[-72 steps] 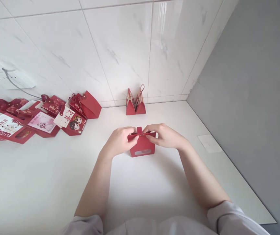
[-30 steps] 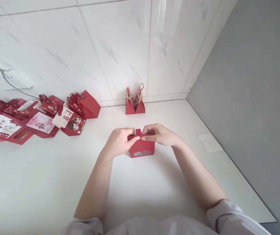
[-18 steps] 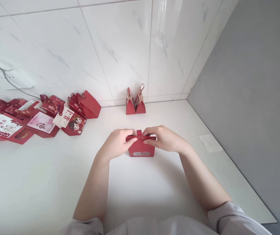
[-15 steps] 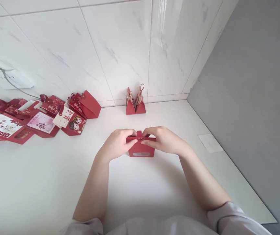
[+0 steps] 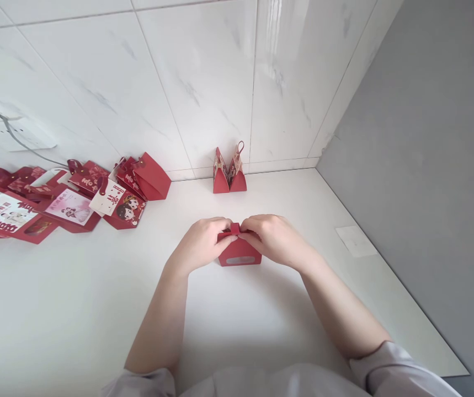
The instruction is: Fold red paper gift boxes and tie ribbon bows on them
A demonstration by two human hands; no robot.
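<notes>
A small red paper gift box (image 5: 240,253) stands upright on the white table in front of me, an oval window low on its near side. Its top edge is pinched from the left by my left hand (image 5: 208,242), thumb on the near side and fingers behind. From the other side my right hand (image 5: 272,237) grips the same top edge in the same way. Between my fingertips a red strap loop (image 5: 235,227) sticks up at the top middle. The far side of the box is hidden by my hands.
Two small triangular red boxes (image 5: 230,182) stand against the tiled wall. Several red gift boxes (image 5: 75,207) with ribbons lie in a heap at the left, near a wall socket (image 5: 13,135) with a cable. A pale square (image 5: 356,241) lies at the right by a grey panel (image 5: 419,182).
Both hands have closed in slightly toward the middle of the box's top edge. The top edges now look pressed closer together. The other boxes have not moved.
</notes>
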